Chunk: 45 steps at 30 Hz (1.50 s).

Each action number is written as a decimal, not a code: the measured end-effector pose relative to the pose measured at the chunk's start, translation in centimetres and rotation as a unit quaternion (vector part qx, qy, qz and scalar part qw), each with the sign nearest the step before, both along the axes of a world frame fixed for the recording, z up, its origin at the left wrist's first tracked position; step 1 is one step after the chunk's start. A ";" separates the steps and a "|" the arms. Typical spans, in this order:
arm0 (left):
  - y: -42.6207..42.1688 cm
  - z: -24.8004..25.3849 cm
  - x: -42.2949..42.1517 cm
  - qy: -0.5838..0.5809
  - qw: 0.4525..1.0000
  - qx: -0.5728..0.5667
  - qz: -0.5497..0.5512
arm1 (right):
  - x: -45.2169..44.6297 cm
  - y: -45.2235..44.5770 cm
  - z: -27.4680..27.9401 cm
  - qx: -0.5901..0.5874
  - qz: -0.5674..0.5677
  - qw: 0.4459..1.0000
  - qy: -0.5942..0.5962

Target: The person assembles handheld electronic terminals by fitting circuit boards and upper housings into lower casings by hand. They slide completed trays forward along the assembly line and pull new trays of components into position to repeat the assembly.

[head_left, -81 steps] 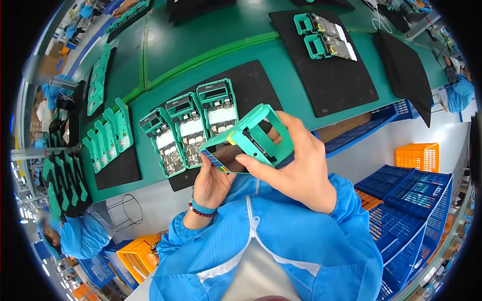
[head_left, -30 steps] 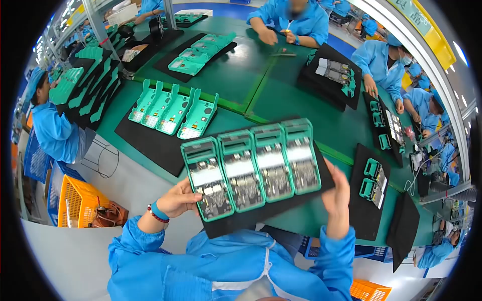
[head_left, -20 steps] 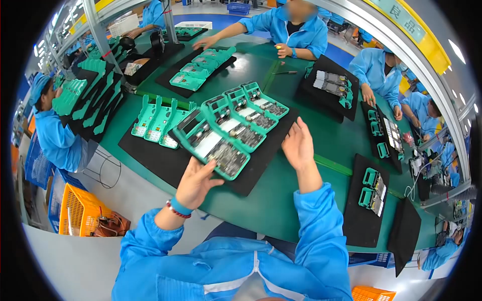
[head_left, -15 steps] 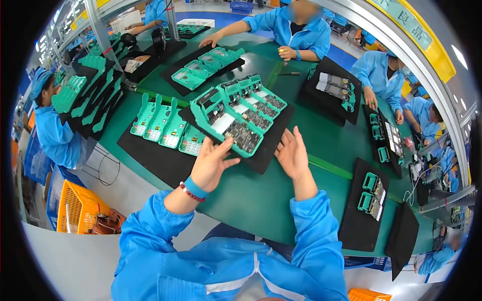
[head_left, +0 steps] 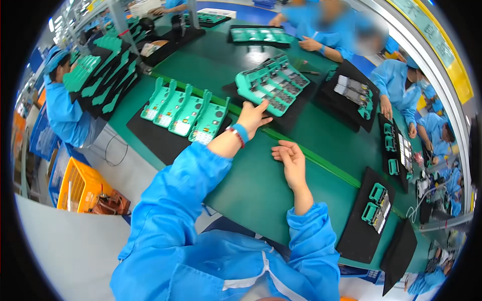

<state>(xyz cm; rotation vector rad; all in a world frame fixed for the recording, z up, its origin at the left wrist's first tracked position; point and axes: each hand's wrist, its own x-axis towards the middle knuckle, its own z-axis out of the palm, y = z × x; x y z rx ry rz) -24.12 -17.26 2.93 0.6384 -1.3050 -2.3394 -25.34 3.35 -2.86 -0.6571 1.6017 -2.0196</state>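
I observe the left hand (head_left: 251, 121), gripping the black mat (head_left: 299, 111), has moved farther out with green housings (head_left: 246, 86) containing circuit boards (head_left: 277, 100); right hand (head_left: 292, 163) empty, fingers loosely curled.

The worktop (head_left: 241, 183) is plain green with brighter green strips (head_left: 326, 163). The mats (head_left: 360, 220) are black, the housings (head_left: 246, 85) teal-green. The sleeves (head_left: 173, 193) are blue, the crate (head_left: 80, 185) orange, the beaded bracelet (head_left: 236, 136) red.
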 end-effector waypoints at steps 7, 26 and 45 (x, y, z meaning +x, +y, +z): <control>0.2 0.2 4.4 0.039 0.989 -0.144 -0.009 | 1.4 -0.8 0.2 0.087 -0.013 0.990 0.111; -25.5 -7.9 30.8 -0.310 0.642 -0.671 0.203 | 18.1 -7.3 0.4 0.268 0.033 0.858 0.437; 4.3 -4.4 26.4 -0.001 0.705 -0.709 -0.012 | 14.8 20.5 2.4 0.360 -0.285 0.842 0.284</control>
